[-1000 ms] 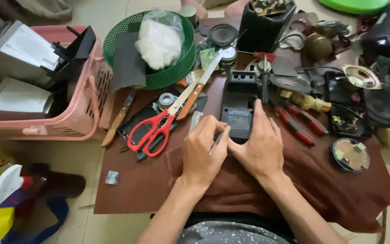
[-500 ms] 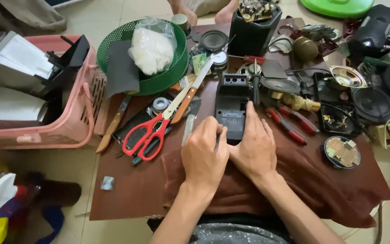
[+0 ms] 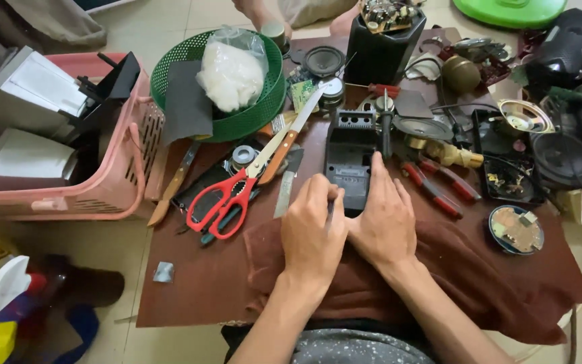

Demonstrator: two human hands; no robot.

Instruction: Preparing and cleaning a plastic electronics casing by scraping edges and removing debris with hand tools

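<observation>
A brown cloth (image 3: pixel 479 283) covers the low worktable, where a black plastic casing (image 3: pixel 349 162) lies at centre beside red-handled scissors (image 3: pixel 227 195). The left hand (image 3: pixel 313 232) and right hand (image 3: pixel 384 219) rest side by side, touching, fingers flat on the casing's near end, gripping nothing visible.

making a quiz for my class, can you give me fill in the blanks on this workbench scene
1. Both hands, left hand and right hand, rest on a ____ plastic casing.
2. The scissors have ____ handles.
3. The white plastic bag sits in a ____ basket.
4. The basket holding white boxes is ____.

Missing words: black; red; green; pink
</observation>
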